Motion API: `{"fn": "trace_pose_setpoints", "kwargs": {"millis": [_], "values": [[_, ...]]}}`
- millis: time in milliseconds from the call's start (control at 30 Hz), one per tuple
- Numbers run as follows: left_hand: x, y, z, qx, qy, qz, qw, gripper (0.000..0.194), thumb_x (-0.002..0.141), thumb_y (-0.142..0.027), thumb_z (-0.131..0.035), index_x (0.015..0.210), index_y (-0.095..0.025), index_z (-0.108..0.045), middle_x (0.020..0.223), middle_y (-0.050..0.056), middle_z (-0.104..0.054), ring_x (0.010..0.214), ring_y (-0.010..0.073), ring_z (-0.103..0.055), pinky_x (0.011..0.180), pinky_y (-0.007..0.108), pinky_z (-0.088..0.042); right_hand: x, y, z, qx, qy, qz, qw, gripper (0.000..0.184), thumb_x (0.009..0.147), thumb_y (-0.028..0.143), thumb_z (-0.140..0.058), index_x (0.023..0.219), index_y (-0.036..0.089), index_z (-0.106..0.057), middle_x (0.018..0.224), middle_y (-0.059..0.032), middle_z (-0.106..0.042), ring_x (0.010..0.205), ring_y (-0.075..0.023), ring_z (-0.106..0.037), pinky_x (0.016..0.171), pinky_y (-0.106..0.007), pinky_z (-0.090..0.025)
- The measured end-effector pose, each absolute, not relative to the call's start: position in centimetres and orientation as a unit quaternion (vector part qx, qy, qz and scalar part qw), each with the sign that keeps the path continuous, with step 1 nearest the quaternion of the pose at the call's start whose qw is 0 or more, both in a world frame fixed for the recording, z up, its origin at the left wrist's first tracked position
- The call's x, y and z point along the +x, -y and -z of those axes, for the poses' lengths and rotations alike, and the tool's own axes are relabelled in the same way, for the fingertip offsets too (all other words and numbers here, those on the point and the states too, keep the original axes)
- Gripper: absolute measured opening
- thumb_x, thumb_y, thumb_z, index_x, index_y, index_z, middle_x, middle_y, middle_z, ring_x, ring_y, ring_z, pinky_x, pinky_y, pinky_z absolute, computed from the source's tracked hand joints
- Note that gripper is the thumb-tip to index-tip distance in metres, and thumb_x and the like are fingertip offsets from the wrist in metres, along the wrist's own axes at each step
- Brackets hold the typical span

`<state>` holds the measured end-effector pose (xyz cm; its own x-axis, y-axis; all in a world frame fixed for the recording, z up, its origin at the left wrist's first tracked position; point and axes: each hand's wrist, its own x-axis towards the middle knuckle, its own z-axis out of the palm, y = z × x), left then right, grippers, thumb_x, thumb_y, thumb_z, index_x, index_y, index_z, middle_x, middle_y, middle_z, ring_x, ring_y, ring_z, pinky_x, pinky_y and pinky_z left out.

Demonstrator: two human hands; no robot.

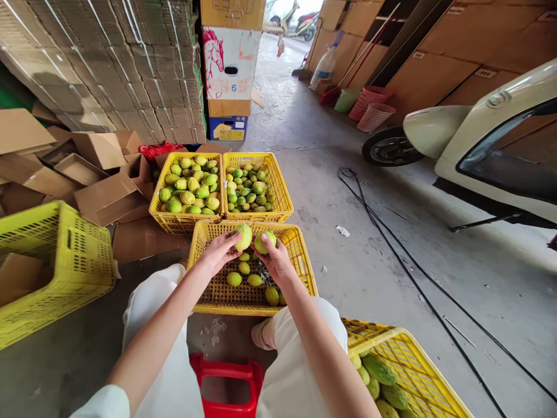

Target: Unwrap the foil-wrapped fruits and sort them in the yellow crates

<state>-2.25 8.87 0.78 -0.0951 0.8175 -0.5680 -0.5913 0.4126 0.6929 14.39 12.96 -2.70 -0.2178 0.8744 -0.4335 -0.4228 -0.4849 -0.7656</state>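
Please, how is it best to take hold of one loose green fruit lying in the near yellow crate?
Probably from straight above, fingertips around the widest part of a loose fruit. It is round, lies apart from its neighbours on the crate floor, and the tall walls block side approaches. Both the left hand and right hand already hold fruit.

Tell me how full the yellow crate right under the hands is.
Nearly empty. The near crate holds only a few green fruits, with its mesh bottom showing between them. Left hand and right hand each hold one fruit above it.

Two full crates [221, 217] behind near crate [304, 261]
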Motion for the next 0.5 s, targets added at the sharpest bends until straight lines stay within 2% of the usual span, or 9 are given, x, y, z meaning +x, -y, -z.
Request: {"fn": "trace_pose_setpoints", "kwargs": {"millis": [100, 267, 400, 500], "values": [[-2.25, -9.07, -0.62, 0.093, -0.506, -0.55, 0.657, 0.027, 0.086, -0.02, -0.078, 0.112, -0.019, -0.07, 0.103, 0.009, -0.075, 0.084, 0.0163, -0.072, 0.083, 0.033, -0.062, 14.71, -13.07, 2.88, -0.444, 0.268, -0.74, 0.427, 0.06, 0.056, 0.049, -0.098, 0.095, 0.024, -0.059, 0.098, -0.0043, -0.079, 0.091, -0.0234, -0.079, 0.075, -0.03, -0.063], [-2.13, -9.4, -0.85, 0.051, -0.498, -0.573, 0.649, 0.012, 0.094, -0.018, -0.067, 0.106, -0.018, -0.065, 0.095, 0.008, -0.074, 0.084, 0.0173, -0.074, 0.081, 0.033, -0.064, 14.72, -13.14, 2.87, -0.447, 0.265, -0.749, 0.411, 0.055, 0.056, 0.047, -0.098, 0.097, 0.023, -0.069, 0.1, -0.0037, -0.079, 0.096, -0.0253, -0.078, 0.079, -0.032, -0.064], [-2.08, -9.49, -0.96, 0.047, -0.498, -0.577, 0.645, 0.015, 0.088, -0.013, -0.073, 0.099, -0.016, -0.064, 0.097, 0.009, -0.075, 0.082, 0.0172, -0.074, 0.077, 0.03, -0.064, 14.71, -13.13, 2.73, -0.427, 0.259, -0.762, 0.412, 0.053, 0.06, 0.047, -0.096, 0.1, 0.024, -0.07, 0.103, -0.004, -0.079, 0.098, -0.0266, -0.078, 0.081, -0.037, -0.066], [-2.16, -9.47, -0.62, 0.067, -0.482, -0.578, 0.655, 0.02, 0.084, -0.007, -0.075, 0.1, -0.013, -0.066, 0.1, 0.011, -0.075, 0.079, 0.0171, -0.075, 0.073, 0.027, -0.064, 14.62, -13.08, 2.6, -0.409, 0.247, -0.773, 0.418, 0.053, 0.058, 0.051, -0.096, 0.094, 0.026, -0.065, 0.097, -0.0013, -0.078, 0.095, -0.0258, -0.079, 0.076, -0.035, -0.067]]}}
